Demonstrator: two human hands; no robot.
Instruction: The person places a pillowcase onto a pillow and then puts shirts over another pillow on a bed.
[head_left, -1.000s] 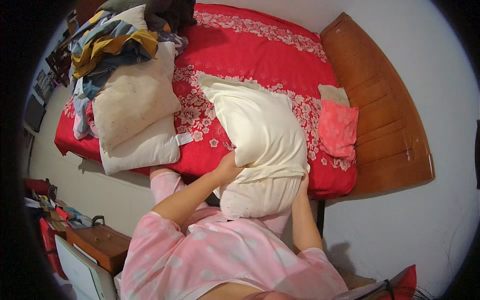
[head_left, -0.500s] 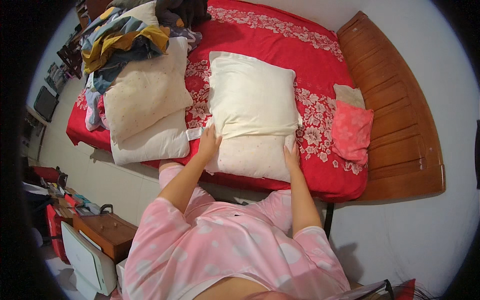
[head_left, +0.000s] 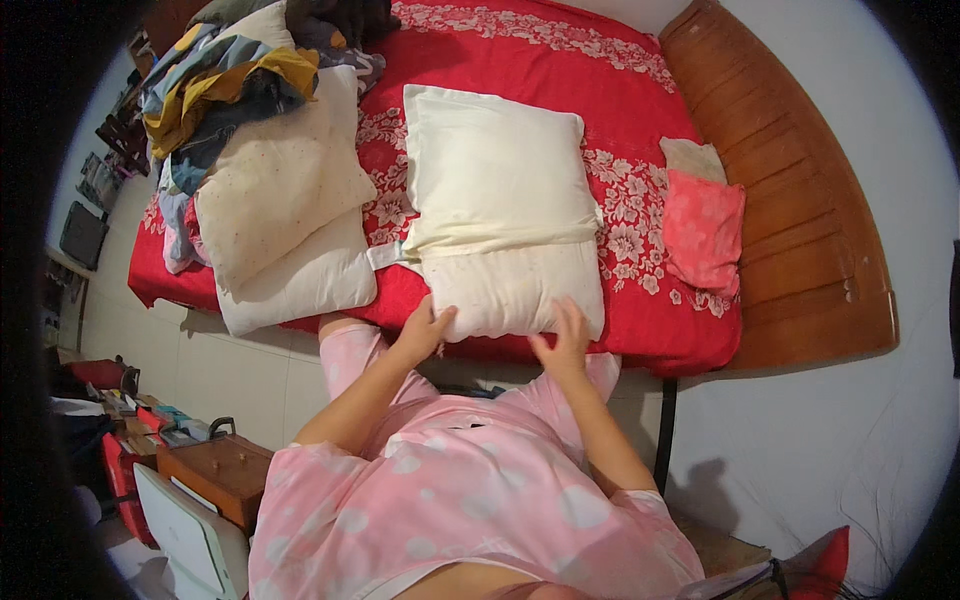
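Note:
A pillow (head_left: 505, 290) with faint small spots lies on the bed in front of me. Its far part sits inside a cream-white pillowcase (head_left: 495, 160), whose bunched opening crosses it, leaving the near part bare. At the near left corner, my left hand (head_left: 427, 330) is closed on the pillow's edge. My right hand (head_left: 566, 342) rests at the near edge toward the right, its fingers apart on top and its thumb lower down. Nothing is gripped firmly in the right hand that I can see. A white tag-like flap (head_left: 384, 256) sticks out left of the case's opening.
Left on the red floral bedspread (head_left: 620, 215) are a spotted pillow (head_left: 285, 180), a white pillow (head_left: 315, 280) beneath it, and heaped grey-yellow bedding (head_left: 235, 85). A folded pink cloth (head_left: 703, 230) lies by the wooden headboard (head_left: 800, 190). A white device (head_left: 190, 530) stands lower left.
Both hands have left the case's opening and the pillow's sides and come down to its near edge. My right hand moved inward. The case stays in place around the far part.

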